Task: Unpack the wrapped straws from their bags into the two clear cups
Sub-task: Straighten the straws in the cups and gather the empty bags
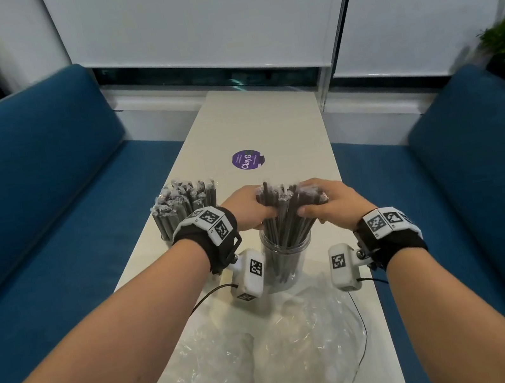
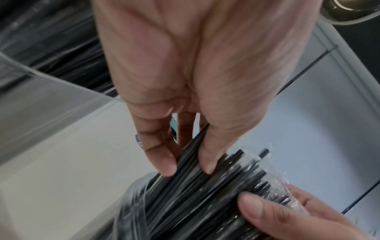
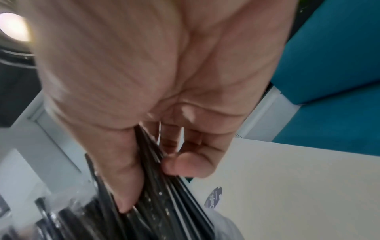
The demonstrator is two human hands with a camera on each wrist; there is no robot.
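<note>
Head view. Clear cups: two. Near cup [image 1: 286,261], centre of frame, standing on white table [image 1: 283,126], holding a fanned bunch of dark wrapped straws [image 1: 286,219]. Far cup, left of centre, almost hidden behind the wrist; only its full straw bundle [image 1: 185,207] clearly seen. Hands: two. Left hand [image 1: 247,207] gripping the bunch from the left, right hand [image 1: 330,203] gripping it from the right, both at the straw tops above the near cup. Empty clear bags [image 1: 271,352]: crumpled at lower centre; count cannot be told. Purple round sticker [image 1: 247,159]: one, above centre. Blue benches: two, left [image 1: 25,182] and right [image 1: 479,160].

Left wrist view. Left hand [image 2: 195,73] at top centre, fingertips [image 2: 167,165] pressed on straws [image 2: 201,194] at lower centre. Right-hand thumb [image 2: 261,207] at lower right, clamped on the same bunch.

Right wrist view. Right hand [image 3: 148,73] filling upper centre, thumb and curled fingers pinching straws [image 3: 162,203] running to lower left. Blurred.
</note>
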